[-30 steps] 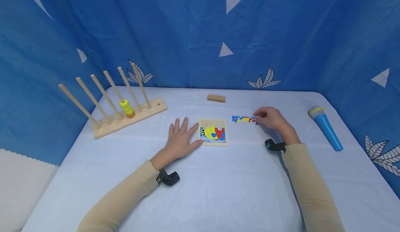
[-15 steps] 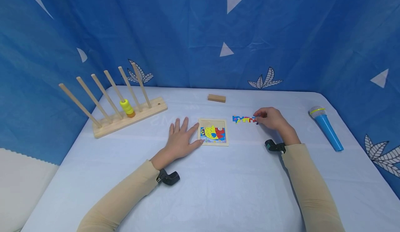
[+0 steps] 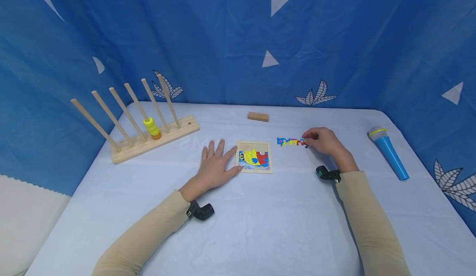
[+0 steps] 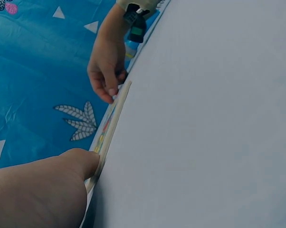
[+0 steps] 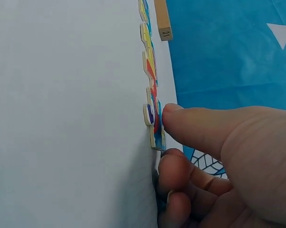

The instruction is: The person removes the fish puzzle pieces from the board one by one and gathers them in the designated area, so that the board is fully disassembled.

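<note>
A square wooden puzzle frame (image 3: 270, 157) lies on the table, its lower part filled with puzzle pieces showing a yellow and red fish (image 3: 254, 158). My left hand (image 3: 213, 169) lies spread beside it, thumb and index fingertip touching its left edge. To the frame's right is a row of joined puzzle pieces (image 3: 288, 142) in blue, yellow and red. My right hand (image 3: 322, 140) pinches the right end of that row. In the right wrist view the thumb (image 5: 190, 122) is at the end piece (image 5: 157, 126), with the other fingers curled below.
A wooden peg stand (image 3: 160, 141) with yellow and orange beads on one peg is at the left. A small wooden block (image 3: 258, 117) lies behind the frame. A blue toy microphone (image 3: 390, 154) lies at the right. Blue cloth (image 3: 238, 40) hangs behind the table.
</note>
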### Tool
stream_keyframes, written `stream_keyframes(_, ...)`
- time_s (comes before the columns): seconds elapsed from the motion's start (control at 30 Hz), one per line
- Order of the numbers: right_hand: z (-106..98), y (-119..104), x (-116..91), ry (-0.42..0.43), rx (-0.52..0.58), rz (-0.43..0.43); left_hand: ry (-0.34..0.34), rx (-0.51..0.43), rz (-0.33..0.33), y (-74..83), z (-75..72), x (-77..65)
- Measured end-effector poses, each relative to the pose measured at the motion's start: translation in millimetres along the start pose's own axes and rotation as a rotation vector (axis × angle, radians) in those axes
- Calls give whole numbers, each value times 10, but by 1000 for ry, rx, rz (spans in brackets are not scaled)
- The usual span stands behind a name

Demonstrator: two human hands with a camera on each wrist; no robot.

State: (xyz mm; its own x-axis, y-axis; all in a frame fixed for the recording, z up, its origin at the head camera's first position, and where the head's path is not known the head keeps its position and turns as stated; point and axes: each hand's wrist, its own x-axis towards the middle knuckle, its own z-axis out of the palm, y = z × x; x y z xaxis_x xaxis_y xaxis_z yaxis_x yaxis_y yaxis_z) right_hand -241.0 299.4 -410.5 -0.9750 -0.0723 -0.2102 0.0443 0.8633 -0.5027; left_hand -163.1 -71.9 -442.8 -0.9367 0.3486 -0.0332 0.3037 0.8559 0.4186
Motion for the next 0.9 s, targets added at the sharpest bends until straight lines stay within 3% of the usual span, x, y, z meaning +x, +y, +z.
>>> stream_keyframes(0.13, -20, -114, -57, 49, -18, -41, -1, 0, 1, -4, 4, 1)
stream_keyframes(0.27, 22, -432, -148, 90, -30, -135, -9, 1, -5, -6, 0, -7)
stream_keyframes(0.5, 289, -987, -183, -39, -50, -295, -11, 0, -6, 13, -12, -9)
stream_keyframes(0.7, 479, -1276, -120, -119, -32, -341, -18, 1, -9, 29, -23, -16)
stream_keyframes(0.9, 616, -1436, -71, -160, -30, -441, -20, 15, -9, 29, -40, -12)
